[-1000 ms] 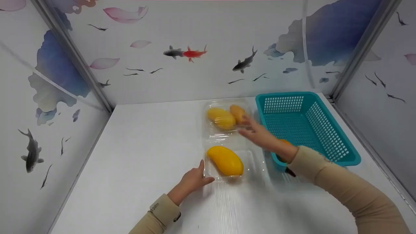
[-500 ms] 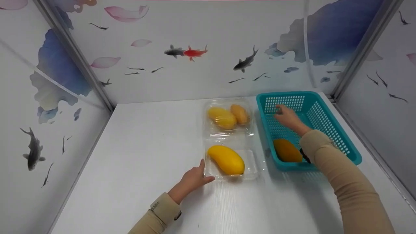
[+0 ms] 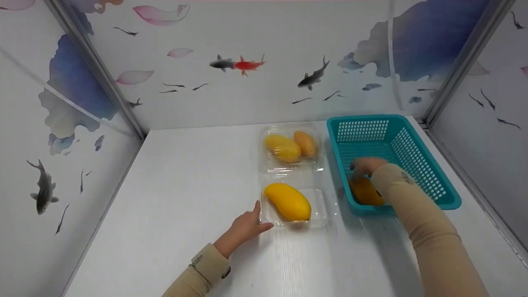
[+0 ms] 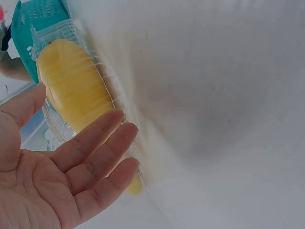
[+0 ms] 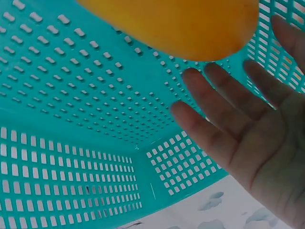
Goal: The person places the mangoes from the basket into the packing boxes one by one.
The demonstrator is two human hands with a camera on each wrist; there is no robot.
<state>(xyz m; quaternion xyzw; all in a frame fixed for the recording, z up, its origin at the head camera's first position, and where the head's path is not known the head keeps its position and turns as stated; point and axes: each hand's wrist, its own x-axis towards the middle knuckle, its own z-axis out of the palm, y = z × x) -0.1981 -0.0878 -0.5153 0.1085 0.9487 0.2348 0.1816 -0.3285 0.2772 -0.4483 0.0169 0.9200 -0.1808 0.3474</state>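
Observation:
In the head view a yellow mango [image 3: 288,202] lies in the near half of a clear plastic clamshell box [image 3: 318,206]. My left hand [image 3: 244,227] rests at that box's near left corner, thumb and forefinger spread; the left wrist view has its fingers [image 4: 97,164] loosely extended beside the box wall. An orange-yellow mango [image 3: 368,194] sits at the near left end of a teal plastic basket [image 3: 427,173]. Down inside the basket, my right hand [image 3: 367,166] is over this mango's far end. In the right wrist view its fingers [image 5: 209,102] spread beside the mango without gripping it.
Beyond the near mango, two more mangoes [image 3: 283,148] show through clear plastic. The basket stands just right of the box on the white table [image 3: 185,177]. Printed panels [image 3: 264,99] enclose the back and both sides.
My right hand has moved from over the far mangoes rightward to the basket, then down toward the mango in it. My left hand has stayed at the box corner.

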